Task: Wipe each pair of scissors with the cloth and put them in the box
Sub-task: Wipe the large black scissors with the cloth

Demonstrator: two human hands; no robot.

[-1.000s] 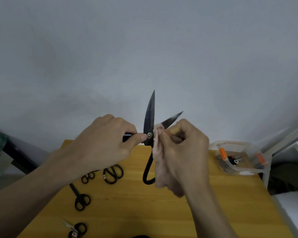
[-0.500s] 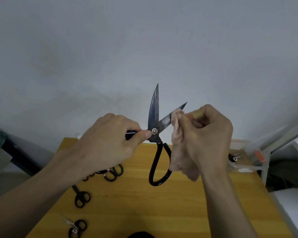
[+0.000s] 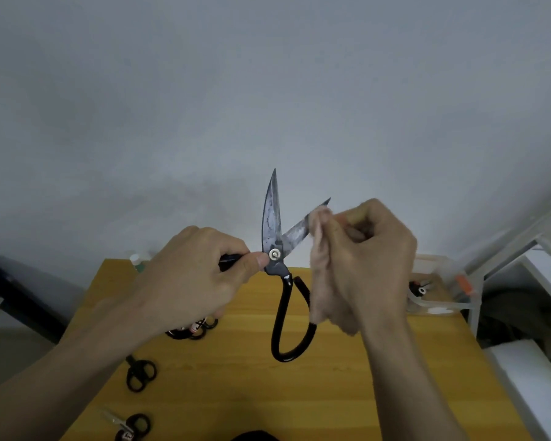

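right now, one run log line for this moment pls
step: wiping | left hand: grips large scissors, blades open | right hand: pinches cloth on lower blade | box: table's right edge

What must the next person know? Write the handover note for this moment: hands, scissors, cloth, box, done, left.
Left hand: grips one handle of the large black-handled steel scissors, held open above the yellow wooden table.
Right hand: pinches the pale pink cloth around the right-hand blade, near its tip.
Clear plastic box: far right of the table, some items already inside.
Done: wiping of this pair is under way.
Left: finish it, box it, then wipe the small black scissors and the others on the left.
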